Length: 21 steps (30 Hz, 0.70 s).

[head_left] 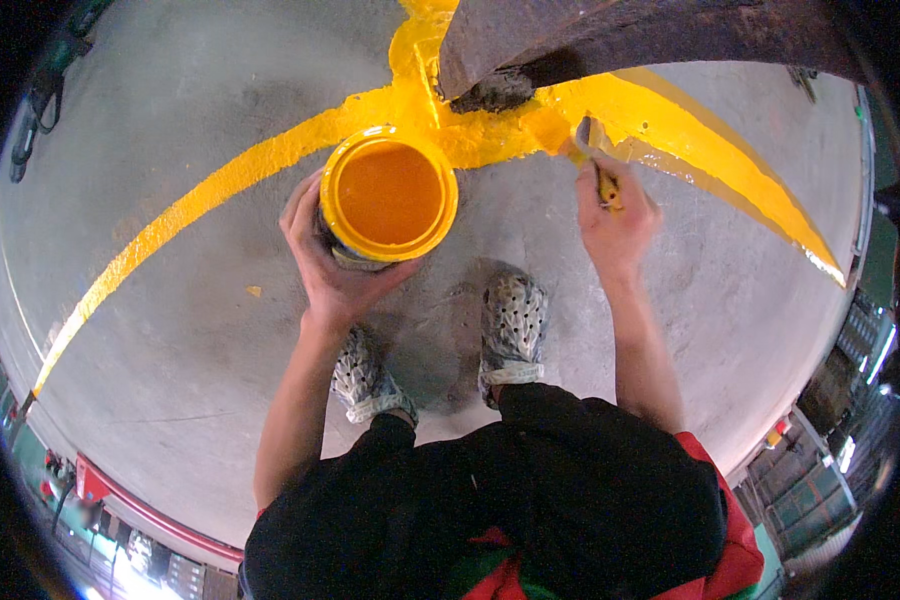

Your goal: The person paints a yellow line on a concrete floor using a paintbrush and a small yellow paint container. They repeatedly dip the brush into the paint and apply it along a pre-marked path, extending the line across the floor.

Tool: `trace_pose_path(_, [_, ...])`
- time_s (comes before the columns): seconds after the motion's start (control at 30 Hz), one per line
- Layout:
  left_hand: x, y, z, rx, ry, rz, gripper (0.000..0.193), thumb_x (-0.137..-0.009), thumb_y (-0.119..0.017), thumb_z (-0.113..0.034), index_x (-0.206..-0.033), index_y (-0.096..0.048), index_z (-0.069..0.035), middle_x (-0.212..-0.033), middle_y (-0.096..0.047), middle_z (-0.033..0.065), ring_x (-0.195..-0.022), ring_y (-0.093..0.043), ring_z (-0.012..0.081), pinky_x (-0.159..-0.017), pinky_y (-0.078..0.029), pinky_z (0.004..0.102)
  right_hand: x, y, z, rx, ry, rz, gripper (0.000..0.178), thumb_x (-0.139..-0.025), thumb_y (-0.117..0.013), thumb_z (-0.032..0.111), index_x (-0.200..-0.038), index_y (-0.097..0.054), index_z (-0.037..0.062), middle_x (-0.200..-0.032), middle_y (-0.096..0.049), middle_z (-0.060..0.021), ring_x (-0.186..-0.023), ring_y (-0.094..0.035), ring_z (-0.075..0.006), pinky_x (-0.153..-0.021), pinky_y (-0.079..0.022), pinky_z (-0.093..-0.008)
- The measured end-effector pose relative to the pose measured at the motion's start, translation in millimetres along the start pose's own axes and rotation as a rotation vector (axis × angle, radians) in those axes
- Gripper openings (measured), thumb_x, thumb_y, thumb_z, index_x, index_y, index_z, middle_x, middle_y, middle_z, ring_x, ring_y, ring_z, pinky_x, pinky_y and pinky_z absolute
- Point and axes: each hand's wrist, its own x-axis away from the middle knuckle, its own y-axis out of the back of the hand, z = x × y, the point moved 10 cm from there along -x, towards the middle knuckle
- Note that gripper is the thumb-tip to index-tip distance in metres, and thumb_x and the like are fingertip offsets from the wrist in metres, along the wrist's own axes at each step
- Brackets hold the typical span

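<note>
My left hand (335, 270) is wrapped round an open paint can (390, 195), its rim coated yellow and orange-yellow paint inside. In my right hand (620, 225) is a paintbrush (588, 140), gripped by its yellow handle. The brush head, slightly blurred, meets or hovers close over the yellow painted line (660, 115); I cannot tell which. Wet-looking paint shines on this stretch right of the brush. A thinner yellow band (195, 205) curves away to the left, and the two join beneath a dark, rusty metal piece (610, 35) at the top.
Grey concrete floor (170, 330) spreads around me, with a small yellow paint spot (254, 291) on it. My patterned clogs (515, 325) stand below the can and brush. A dark object (45, 90) lies at the upper left. A red rail (160, 515) runs along the lower left.
</note>
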Motion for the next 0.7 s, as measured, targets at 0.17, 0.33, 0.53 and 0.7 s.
trace_pose_path(0.17, [11,18,0,-0.055,0.023,-0.013,0.118,-0.058,-0.1,-0.036,-0.148,-0.029,-0.007,-0.145,-0.04,0.0174,-0.136,-0.041,0.0349,-0.114,-0.036,0.0486,7,5,3,-0.029,-0.037,-0.02,0.012,-0.085,-0.076,0.01,-0.095,-0.07,0.0061,-0.075,-0.069,-0.0148,-0.065,-0.07,-0.0291,-0.061,-0.055,-0.0379])
trace_pose_path(0.33, [26,35,4,0.009,0.045,-0.085,0.12,-0.062,-0.096,-0.052,-0.149,-0.027,-0.006,-0.145,-0.039,0.0175,-0.137,-0.04,0.0347,-0.114,-0.034,0.0489,-1,3,15,0.04,0.04,0.056,0.012,-0.087,-0.075,0.011,-0.097,-0.071,0.0051,-0.078,-0.07,-0.0141,-0.068,-0.071,-0.0292,-0.063,-0.056,-0.0369])
trace_pose_path(0.53, [37,51,11,-0.044,0.13,-0.145,0.124,-0.061,-0.093,-0.059,-0.149,-0.026,-0.004,-0.144,-0.039,0.0181,-0.136,-0.04,0.0342,-0.114,-0.034,0.0502,-2,-10,39,0.079,0.199,0.175,0.015,-0.086,-0.074,0.006,-0.1,-0.07,0.004,-0.086,-0.071,-0.0153,-0.074,-0.07,-0.0305,-0.065,-0.056,-0.0377])
trace_pose_path(0.7, [37,59,12,-0.07,0.11,-0.172,0.122,-0.065,-0.091,-0.059,-0.15,-0.024,-0.004,-0.143,-0.037,0.018,-0.135,-0.041,0.0336,-0.114,-0.034,0.0489,-2,-10,59,0.027,0.295,0.188,0.014,-0.084,-0.074,0.004,-0.098,-0.069,0.0044,-0.087,-0.07,-0.0137,-0.075,-0.069,-0.0319,-0.065,-0.056,-0.0391])
